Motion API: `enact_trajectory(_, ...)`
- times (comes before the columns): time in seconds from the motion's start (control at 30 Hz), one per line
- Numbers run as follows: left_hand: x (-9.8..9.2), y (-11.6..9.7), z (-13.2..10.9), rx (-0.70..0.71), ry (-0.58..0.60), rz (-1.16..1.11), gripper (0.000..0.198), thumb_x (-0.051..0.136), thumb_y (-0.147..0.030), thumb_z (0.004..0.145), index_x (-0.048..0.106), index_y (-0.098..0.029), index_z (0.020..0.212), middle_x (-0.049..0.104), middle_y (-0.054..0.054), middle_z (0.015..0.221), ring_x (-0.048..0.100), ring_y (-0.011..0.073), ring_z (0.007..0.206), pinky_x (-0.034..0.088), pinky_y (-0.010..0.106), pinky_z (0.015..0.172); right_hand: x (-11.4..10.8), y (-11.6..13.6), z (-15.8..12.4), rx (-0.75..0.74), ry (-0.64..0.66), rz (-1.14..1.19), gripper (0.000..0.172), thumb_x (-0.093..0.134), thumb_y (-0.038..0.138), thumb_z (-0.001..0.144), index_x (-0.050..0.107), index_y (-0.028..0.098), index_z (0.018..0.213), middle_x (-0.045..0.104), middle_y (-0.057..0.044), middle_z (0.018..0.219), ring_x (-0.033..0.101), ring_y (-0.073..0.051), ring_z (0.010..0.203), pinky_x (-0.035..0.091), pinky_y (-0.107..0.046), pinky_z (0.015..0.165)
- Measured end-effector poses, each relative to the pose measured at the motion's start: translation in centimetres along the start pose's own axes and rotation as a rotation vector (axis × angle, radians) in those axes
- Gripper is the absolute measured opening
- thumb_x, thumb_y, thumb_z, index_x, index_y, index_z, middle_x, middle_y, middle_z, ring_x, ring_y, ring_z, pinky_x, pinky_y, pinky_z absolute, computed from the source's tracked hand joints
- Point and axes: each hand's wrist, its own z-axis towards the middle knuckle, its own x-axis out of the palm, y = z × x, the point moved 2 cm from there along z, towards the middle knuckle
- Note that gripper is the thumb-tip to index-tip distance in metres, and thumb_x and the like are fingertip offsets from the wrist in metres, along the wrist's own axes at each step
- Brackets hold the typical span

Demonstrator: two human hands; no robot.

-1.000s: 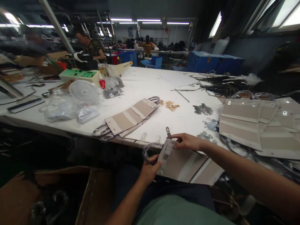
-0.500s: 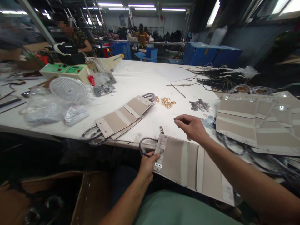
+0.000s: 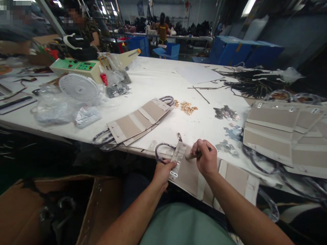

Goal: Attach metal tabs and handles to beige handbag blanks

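Observation:
A beige bag panel [image 3: 188,175] with pale cross strips lies across my lap and the table's edge. A wrapped loop handle [image 3: 160,146] sticks out from its left end. My left hand [image 3: 163,172] pinches that end, the thumb on top beside a small metal piece [image 3: 178,162]. White-backed metal [image 3: 174,174] shows just below the thumb. My right hand [image 3: 206,157] is closed round a short tool with a pale blunt end [image 3: 190,156] over the panel, close to my left thumb. Its dark other end pokes out behind the fingers. A zipper-like metal tab [image 3: 180,136] lies at the panel's top corner.
Two stacked panels [image 3: 139,122] lie to the left, with gold-coloured small parts [image 3: 188,108] behind them. Thin metal plates [image 3: 226,113] lie in piles to the right. More panels [image 3: 270,132] overlap at far right. A white fan [image 3: 79,87] stands left; a cardboard box [image 3: 87,211] sits below.
My right hand has come down and left over the panel and now grips a short tool. My left hand keeps its pinch on the panel. The whole view has shifted slightly.

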Motion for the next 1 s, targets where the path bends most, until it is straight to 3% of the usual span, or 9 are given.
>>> enact_trajectory(0.13, -0.1, 0.3, -0.1, 0.002, -0.033, -0.004, 0.024, 0.09, -0.026, 0.059, 0.076, -0.011, 0.069, 0.074, 0.009, 0.063, 0.065, 0.019, 0.055, 0.049, 0.029, 0.056, 1.2, 0.5, -0.1, 0.07, 0.005, 0.163, 0.047, 0.062, 0.053, 0.093, 0.039, 0.026, 0.062, 0.041, 0.005, 0.055, 0.04, -0.014, 0.047, 0.039, -0.031, 0.049)
enact_trajectory(0.43, -0.1, 0.4, 0.3, -0.022, -0.027, -0.005, 0.027, 0.091, -0.029, 0.057, 0.074, -0.01, 0.067, 0.071, 0.007, 0.06, 0.062, 0.0168, 0.052, 0.046, 0.027, 0.053, 1.9, -0.4, -0.4, 0.06, 0.106, 0.306, 0.044, 0.066, 0.043, 0.095, 0.046, 0.023, 0.06, 0.043, 0.005, 0.054, 0.041, -0.012, 0.046, 0.034, -0.028, 0.046)
enact_trajectory(0.7, -0.1, 0.3, 0.4, -0.037, -0.004, -0.018, 0.028, 0.089, -0.03, 0.057, 0.073, -0.011, 0.07, 0.071, 0.006, 0.061, 0.061, 0.0157, 0.051, 0.046, 0.026, 0.052, 3.0, -1.9, -0.7, -0.048, 0.276, 0.072, 0.047, 0.065, 0.042, 0.098, 0.047, 0.022, 0.059, 0.052, 0.003, 0.055, 0.047, -0.013, 0.052, 0.038, -0.027, 0.052)
enact_trajectory(0.87, 0.0, 0.3, 0.4, -0.003, 0.009, -0.034, 0.028, 0.089, -0.03, 0.055, 0.07, -0.012, 0.066, 0.07, 0.006, 0.058, 0.061, 0.0164, 0.051, 0.046, 0.026, 0.053, 4.1, -0.2, 1.2, 0.059, 0.39, -0.038, 0.048, 0.063, 0.045, 0.099, 0.051, 0.021, 0.058, 0.052, 0.003, 0.05, 0.044, -0.012, 0.048, 0.035, -0.027, 0.051)
enact_trajectory(1.0, -0.1, 0.5, 0.4, 0.024, 0.014, -0.049, 0.025, 0.087, -0.03, 0.055, 0.07, -0.013, 0.064, 0.068, 0.004, 0.057, 0.058, 0.0145, 0.049, 0.042, 0.025, 0.05, 6.7, 1.9, 2.0, 0.074, 0.525, -0.205, 0.049, 0.064, 0.046, 0.095, 0.048, 0.021, 0.055, 0.047, 0.005, 0.048, 0.04, -0.011, 0.047, 0.032, -0.026, 0.05)
